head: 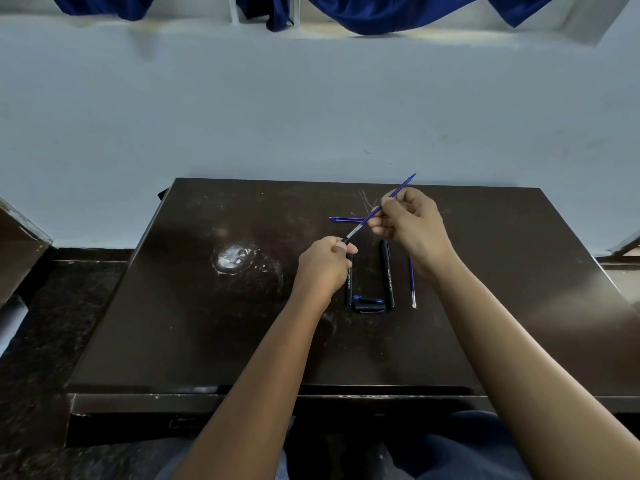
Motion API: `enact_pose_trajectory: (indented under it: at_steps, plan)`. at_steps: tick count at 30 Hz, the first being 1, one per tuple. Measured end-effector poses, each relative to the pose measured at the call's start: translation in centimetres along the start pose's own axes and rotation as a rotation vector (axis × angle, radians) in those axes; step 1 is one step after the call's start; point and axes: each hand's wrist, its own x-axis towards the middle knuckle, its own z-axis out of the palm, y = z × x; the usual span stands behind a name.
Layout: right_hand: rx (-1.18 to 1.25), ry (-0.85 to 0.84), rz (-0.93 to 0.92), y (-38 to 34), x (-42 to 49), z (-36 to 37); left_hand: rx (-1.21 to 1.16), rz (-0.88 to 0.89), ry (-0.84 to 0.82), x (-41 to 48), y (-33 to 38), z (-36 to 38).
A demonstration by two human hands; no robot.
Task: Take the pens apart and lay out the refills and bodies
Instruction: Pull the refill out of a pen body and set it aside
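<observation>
Blue refill (403, 186), likely light and bendy, sits pinched mid-shaft by the right hand (412, 223), the left hand (323, 263) fingers clamped on its black pen piece (346, 241).

a plain room: dark worn desk (242, 341), pale wall (277, 116), blue curtains (381, 12).

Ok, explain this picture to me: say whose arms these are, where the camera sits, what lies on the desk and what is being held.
There is no machine: a person works with bare hands, and the single camera sits on their head, looking down. The left hand and right hand both pinch one blue refill, raised above the dark desk. On it lie two black pen bodies, a far refill, a right-side refill, and small black pieces between the bodies.
</observation>
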Motion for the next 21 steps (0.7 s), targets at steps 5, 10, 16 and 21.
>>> enact_pose_trajectory:
  at_steps: [5, 10, 16, 21]
  plan:
    - [-0.050, -0.004, 0.000, -0.01, 0.08, 0.05, 0.000, -0.015, 0.002, -0.05, 0.09, -0.09]
    - [-0.055, 0.018, 0.021, 0.33, 0.18, -0.13, 0.015, -0.002, 0.005, -0.03, 0.10, -0.15]
    - [-0.157, -0.102, 0.007, 0.66, 0.12, -0.12, 0.023, 0.038, -0.015, -0.24, 0.16, -0.09]
    - [-0.418, -0.293, 0.075, 0.90, 0.27, -0.41, -0.003, 0.083, 0.073, -0.08, -0.06, -0.08]
